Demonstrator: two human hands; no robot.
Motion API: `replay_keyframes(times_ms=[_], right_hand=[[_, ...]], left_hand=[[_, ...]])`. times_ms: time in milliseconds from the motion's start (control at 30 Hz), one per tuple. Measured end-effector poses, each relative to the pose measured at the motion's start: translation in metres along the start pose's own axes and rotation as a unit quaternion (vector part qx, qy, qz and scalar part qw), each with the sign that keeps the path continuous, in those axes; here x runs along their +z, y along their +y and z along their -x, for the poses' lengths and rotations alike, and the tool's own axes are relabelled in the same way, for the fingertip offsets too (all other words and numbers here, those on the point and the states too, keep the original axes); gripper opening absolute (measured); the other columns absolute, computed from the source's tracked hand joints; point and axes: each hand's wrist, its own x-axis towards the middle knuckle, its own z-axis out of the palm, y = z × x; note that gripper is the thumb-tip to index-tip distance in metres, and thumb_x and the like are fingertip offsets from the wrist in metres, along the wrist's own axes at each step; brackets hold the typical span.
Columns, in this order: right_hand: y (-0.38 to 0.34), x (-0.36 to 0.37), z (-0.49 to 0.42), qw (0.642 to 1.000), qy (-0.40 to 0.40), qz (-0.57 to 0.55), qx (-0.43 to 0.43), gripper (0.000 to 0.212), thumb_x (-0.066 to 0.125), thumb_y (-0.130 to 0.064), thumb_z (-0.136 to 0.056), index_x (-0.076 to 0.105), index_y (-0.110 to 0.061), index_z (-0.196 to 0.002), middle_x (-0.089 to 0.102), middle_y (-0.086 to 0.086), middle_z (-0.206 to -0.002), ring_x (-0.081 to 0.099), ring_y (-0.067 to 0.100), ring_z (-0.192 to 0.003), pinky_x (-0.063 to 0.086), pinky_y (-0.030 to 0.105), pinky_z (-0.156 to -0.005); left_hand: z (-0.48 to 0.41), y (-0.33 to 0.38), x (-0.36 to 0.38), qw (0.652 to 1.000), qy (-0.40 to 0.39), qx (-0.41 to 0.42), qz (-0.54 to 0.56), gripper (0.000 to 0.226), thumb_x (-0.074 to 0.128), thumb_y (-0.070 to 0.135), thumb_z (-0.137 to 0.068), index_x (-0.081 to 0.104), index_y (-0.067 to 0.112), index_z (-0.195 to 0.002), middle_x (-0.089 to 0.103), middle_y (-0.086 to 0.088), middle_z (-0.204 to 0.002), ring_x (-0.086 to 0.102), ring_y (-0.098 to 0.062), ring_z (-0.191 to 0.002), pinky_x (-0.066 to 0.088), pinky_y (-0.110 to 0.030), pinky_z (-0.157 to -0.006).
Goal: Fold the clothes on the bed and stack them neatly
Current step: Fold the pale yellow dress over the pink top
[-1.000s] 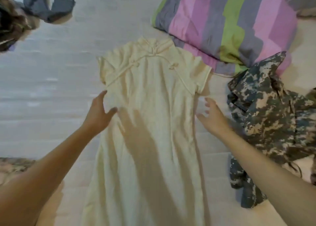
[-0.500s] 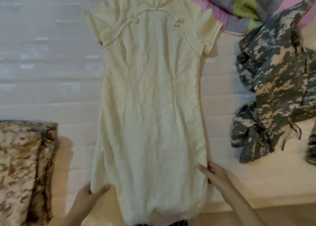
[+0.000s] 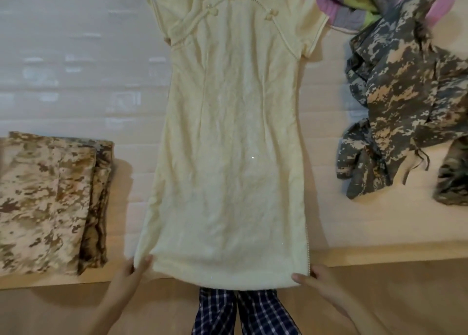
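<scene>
A pale yellow short-sleeved dress with knot buttons lies flat, face up, lengthwise on the white bed, its hem hanging over the near edge. My left hand pinches the hem's left corner, thumb on top of the cloth. My right hand pinches the hem's right corner by the beaded side seam. A folded tan camouflage garment sits at the left. A crumpled grey-green camouflage garment lies at the right.
A striped pink, green and grey pillow lies at the top right, partly under the grey-green garment. The bed's near edge runs across the bottom. My legs in blue plaid trousers stand below the hem.
Both hands slid from the dress's waist down to its hem and took hold of the two bottom corners. The view tilted down, bringing the folded tan garment fully into sight.
</scene>
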Motion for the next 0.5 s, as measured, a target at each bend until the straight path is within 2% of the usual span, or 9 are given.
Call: replay_keyframes(times_ms=[67, 100, 167, 200, 267, 333, 400, 500], right_hand=[[0.000, 0.004, 0.004, 0.999, 0.029, -0.012, -0.007, 0.030, 0.069, -0.020, -0.083, 0.064, -0.009, -0.111, 0.068, -0.007, -0.097, 0.063, 0.006, -0.092, 0.048, 0.015, -0.069], [0.000, 0.006, 0.006, 0.998, 0.055, -0.041, -0.006, 0.027, 0.065, -0.015, -0.086, 0.063, -0.004, -0.111, 0.068, -0.003, -0.096, 0.062, 0.010, -0.090, 0.049, 0.020, -0.070], [-0.003, 0.009, 0.012, 0.981, 0.105, -0.165, 0.005, 0.026, 0.062, -0.013, -0.087, 0.059, 0.001, -0.109, 0.066, 0.011, -0.104, 0.062, 0.023, -0.092, 0.051, 0.036, -0.082], [-0.005, 0.010, 0.018, 0.966, 0.102, -0.237, 0.006, 0.027, 0.062, -0.014, -0.087, 0.057, -0.001, -0.109, 0.065, 0.015, -0.109, 0.062, 0.027, -0.096, 0.049, 0.040, -0.086], [-0.009, 0.010, 0.032, 0.943, 0.053, -0.330, 0.003, 0.037, 0.065, -0.019, -0.083, 0.055, -0.004, -0.116, 0.066, 0.016, -0.114, 0.063, 0.030, -0.104, 0.050, 0.040, -0.086], [-0.012, 0.012, 0.049, 0.945, -0.009, -0.328, 0.020, 0.055, 0.072, -0.015, -0.073, 0.050, -0.006, -0.122, 0.066, 0.017, -0.116, 0.063, 0.031, -0.106, 0.054, 0.040, -0.081], [-0.018, 0.016, 0.065, 0.959, -0.075, -0.267, 0.051, 0.072, 0.076, -0.004, -0.063, 0.046, -0.003, -0.128, 0.064, 0.018, -0.118, 0.062, 0.031, -0.106, 0.054, 0.040, -0.080], [-0.027, 0.018, 0.084, 0.965, -0.118, -0.226, 0.054, 0.063, 0.073, 0.001, -0.065, 0.050, -0.001, -0.124, 0.068, 0.016, -0.111, 0.065, 0.027, -0.102, 0.054, 0.035, -0.083]], left_hand=[[0.006, 0.005, 0.003, 0.999, 0.000, 0.004, 0.048, 0.029, 0.049, 0.043, -0.094, 0.062, 0.019, -0.104, 0.065, 0.008, -0.085, 0.061, -0.011, -0.079, 0.044, -0.027, -0.062], [0.010, 0.007, 0.003, 0.998, 0.005, 0.012, 0.061, 0.027, 0.047, 0.042, -0.095, 0.060, 0.022, -0.106, 0.064, 0.012, -0.089, 0.059, -0.006, -0.081, 0.043, -0.025, -0.064], [0.018, 0.012, 0.000, 0.996, -0.017, 0.018, 0.088, 0.027, 0.045, 0.042, -0.096, 0.059, 0.022, -0.107, 0.065, 0.016, -0.091, 0.061, 0.000, -0.081, 0.044, -0.024, -0.066], [0.020, 0.013, -0.004, 0.991, -0.054, 0.009, 0.123, 0.029, 0.048, 0.041, -0.096, 0.062, 0.018, -0.107, 0.070, 0.010, -0.093, 0.067, -0.007, -0.084, 0.048, -0.025, -0.068], [0.023, 0.013, -0.015, 0.966, -0.157, -0.020, 0.207, 0.035, 0.061, 0.035, -0.090, 0.063, 0.010, -0.114, 0.072, -0.009, -0.107, 0.069, -0.030, -0.096, 0.057, -0.036, -0.070], [0.028, 0.012, -0.030, 0.937, -0.236, -0.057, 0.252, 0.049, 0.075, 0.027, -0.080, 0.058, 0.006, -0.122, 0.066, -0.019, -0.117, 0.064, -0.038, -0.106, 0.057, -0.039, -0.075], [0.038, 0.014, -0.042, 0.915, -0.293, -0.097, 0.260, 0.063, 0.082, 0.018, -0.073, 0.053, 0.003, -0.126, 0.062, -0.020, -0.124, 0.060, -0.038, -0.112, 0.056, -0.040, -0.081], [0.049, 0.018, -0.055, 0.914, -0.322, -0.096, 0.226, 0.063, 0.079, 0.009, -0.074, 0.049, 0.007, -0.130, 0.061, -0.017, -0.127, 0.059, -0.036, -0.116, 0.044, -0.046, -0.099]])
